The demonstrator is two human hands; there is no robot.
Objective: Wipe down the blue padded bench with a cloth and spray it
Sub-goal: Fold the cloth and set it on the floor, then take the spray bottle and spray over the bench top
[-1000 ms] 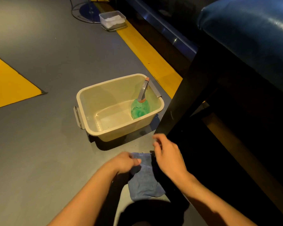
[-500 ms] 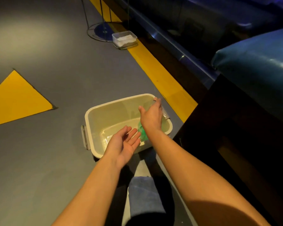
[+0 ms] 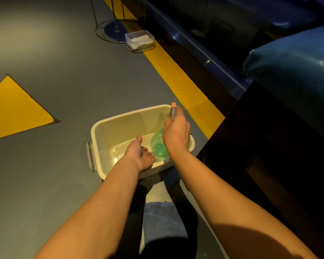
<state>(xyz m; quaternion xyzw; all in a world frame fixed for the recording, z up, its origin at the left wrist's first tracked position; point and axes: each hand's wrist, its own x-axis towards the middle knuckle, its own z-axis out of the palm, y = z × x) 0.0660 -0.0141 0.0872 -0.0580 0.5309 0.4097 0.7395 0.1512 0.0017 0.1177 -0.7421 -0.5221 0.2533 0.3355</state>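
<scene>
A green spray bottle (image 3: 158,145) with a grey and orange head leans in a beige plastic tub (image 3: 123,126) on the grey floor. My right hand (image 3: 176,135) grips the bottle's neck just below the spray head. My left hand (image 3: 141,156) is palm-up inside the tub, fingers relaxed, beside the bottle's base and holding nothing. A blue-grey cloth (image 3: 163,221) lies on my lap below my arms. The blue padded bench (image 3: 295,71) is at the upper right, above a dark frame.
A small clear container (image 3: 139,41) with white contents sits by the yellow floor stripe (image 3: 178,79). A round wire stand base (image 3: 110,30) is behind it. A yellow triangle (image 3: 15,109) marks the floor at left. The bench's dark frame (image 3: 269,146) rises close on the right.
My hands left the cloth on my lap and reached into the tub. My right hand closed on the spray bottle's neck, and the bottle's head now sticks up above it.
</scene>
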